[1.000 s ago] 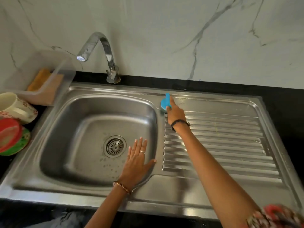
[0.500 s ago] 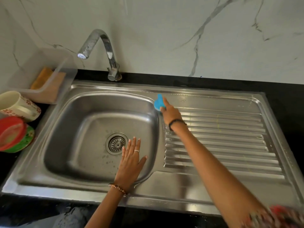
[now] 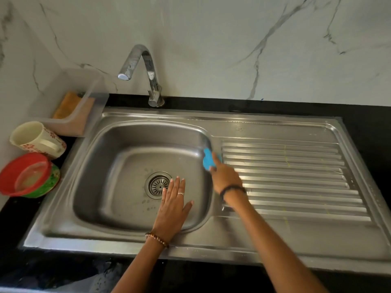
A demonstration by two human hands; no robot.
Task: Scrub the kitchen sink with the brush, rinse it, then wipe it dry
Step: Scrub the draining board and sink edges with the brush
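A steel kitchen sink (image 3: 131,210) has a basin on the left and a ribbed drainboard (image 3: 296,178) on the right. My right hand (image 3: 225,176) grips a blue brush (image 3: 208,160) and holds it against the basin's right rim, beside the drainboard. My left hand (image 3: 172,205) lies flat with straight fingers over the basin's front right part, its fingertips near the round drain (image 3: 157,185). A few water drops dot the basin floor. The chrome tap (image 3: 148,75) stands behind the basin, with no water running.
A clear plastic box (image 3: 84,106) with an orange sponge (image 3: 65,104) stands at the back left. A flowered mug (image 3: 38,140) and a red strainer (image 3: 25,174) over a green dish sit on the black counter (image 3: 370,115) to the left. A marble wall rises behind.
My right hand has drawn the blue brush from the back corner of the drainboard forward and left along the basin's right rim. My left hand has stayed flat over the basin.
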